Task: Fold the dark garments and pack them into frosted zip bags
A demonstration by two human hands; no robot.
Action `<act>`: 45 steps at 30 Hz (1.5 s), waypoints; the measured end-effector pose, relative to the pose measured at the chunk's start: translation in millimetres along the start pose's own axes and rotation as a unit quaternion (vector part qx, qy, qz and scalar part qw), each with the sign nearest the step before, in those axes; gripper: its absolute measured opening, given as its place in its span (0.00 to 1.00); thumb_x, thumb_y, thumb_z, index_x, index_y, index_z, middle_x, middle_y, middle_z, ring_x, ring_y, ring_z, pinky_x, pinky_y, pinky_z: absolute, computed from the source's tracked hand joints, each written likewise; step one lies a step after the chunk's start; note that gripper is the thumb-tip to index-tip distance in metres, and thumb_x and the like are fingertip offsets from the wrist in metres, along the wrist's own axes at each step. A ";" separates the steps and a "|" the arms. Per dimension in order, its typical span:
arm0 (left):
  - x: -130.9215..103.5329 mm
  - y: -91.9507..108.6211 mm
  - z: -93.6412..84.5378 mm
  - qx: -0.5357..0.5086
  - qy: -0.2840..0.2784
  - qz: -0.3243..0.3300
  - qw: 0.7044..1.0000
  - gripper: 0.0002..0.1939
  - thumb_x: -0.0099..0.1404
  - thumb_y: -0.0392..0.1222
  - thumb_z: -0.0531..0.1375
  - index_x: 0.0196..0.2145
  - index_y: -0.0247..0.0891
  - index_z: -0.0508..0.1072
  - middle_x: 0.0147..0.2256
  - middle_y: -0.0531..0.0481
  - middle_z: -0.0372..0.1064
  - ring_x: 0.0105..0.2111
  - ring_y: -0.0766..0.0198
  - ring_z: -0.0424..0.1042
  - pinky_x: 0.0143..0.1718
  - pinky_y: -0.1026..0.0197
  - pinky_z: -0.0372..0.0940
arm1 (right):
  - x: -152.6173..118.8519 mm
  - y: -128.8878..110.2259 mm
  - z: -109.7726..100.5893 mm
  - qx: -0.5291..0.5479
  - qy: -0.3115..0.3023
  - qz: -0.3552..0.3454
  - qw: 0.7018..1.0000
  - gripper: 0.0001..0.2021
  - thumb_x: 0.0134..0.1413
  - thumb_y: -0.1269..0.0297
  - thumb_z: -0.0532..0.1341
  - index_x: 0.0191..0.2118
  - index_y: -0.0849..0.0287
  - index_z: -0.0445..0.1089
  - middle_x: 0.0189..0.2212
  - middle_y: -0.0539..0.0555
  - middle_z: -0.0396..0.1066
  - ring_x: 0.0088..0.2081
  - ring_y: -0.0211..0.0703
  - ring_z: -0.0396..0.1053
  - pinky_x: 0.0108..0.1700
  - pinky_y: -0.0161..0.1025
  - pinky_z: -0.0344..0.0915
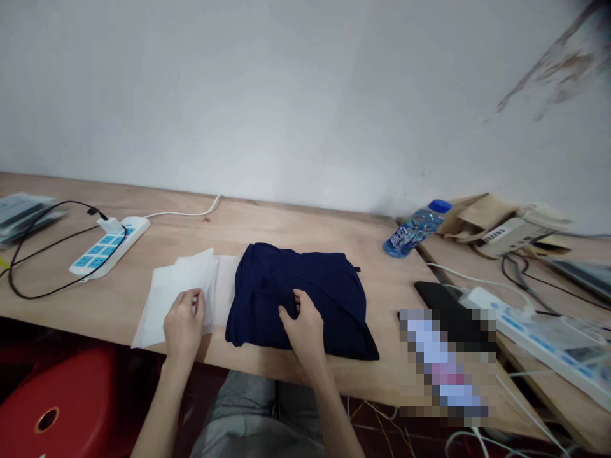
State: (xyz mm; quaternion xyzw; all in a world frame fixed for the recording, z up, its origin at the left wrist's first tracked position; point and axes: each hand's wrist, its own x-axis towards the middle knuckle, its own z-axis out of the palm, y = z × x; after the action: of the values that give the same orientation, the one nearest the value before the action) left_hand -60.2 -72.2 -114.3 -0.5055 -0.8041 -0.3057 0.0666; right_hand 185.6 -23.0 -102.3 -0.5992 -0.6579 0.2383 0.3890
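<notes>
Navy folded cloth [296,280], perhaps a garment, lies on the table in front of me, with a black edge showing along its lower right. My right hand [306,327] rests at its front, thumb and forefinger apart, touching or just above the fabric. To the left, thin white sheets [179,283] lie in a loose, uneven stack, one reaching toward the cloth. Over their right part is my left hand [184,321], its fingers curled and drawn together; whether a sheet is pinched in them is hidden.
A white power strip [112,248] with a black cable lies left. A blue-capped bottle [415,229] leans or lies at the back right. Further right are a black flat object [451,312], another power strip [539,343] and a blurred-out item [443,369]. A red stool [62,401] stands below left.
</notes>
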 end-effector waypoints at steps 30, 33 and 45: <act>-32.4 99.5 26.2 -0.277 -0.082 0.284 0.914 0.34 0.66 0.33 0.55 0.67 0.47 0.52 0.58 0.43 0.61 0.58 0.56 0.63 0.58 0.51 0.62 | 19.0 14.6 -75.3 0.332 -0.220 0.145 0.906 0.18 0.41 0.64 0.70 0.42 0.58 0.76 0.41 0.56 0.78 0.43 0.49 0.74 0.48 0.43 0.69; -38.1 102.3 26.0 -0.279 -0.101 0.292 0.909 0.33 0.67 0.32 0.53 0.67 0.47 0.51 0.58 0.43 0.60 0.59 0.56 0.63 0.59 0.51 0.62 | 21.2 13.7 -72.7 0.289 -0.211 0.138 0.924 0.16 0.41 0.63 0.69 0.40 0.60 0.76 0.37 0.56 0.79 0.39 0.49 0.75 0.43 0.43 0.70; -76.4 127.5 28.0 -0.212 -0.056 0.344 0.913 0.38 0.62 0.21 0.45 0.67 0.43 0.51 0.59 0.40 0.62 0.60 0.54 0.62 0.58 0.45 0.62 | 17.8 13.0 -39.3 0.093 0.059 0.154 0.982 0.14 0.45 0.57 0.62 0.36 0.58 0.77 0.32 0.56 0.78 0.37 0.51 0.75 0.41 0.41 0.67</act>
State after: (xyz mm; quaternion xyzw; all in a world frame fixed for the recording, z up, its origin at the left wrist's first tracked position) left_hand 90.9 -77.0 -114.5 -0.7694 -0.4989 -0.3986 0.0135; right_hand 225.1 -9.5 -85.5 -0.6674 -0.5086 0.3202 0.4399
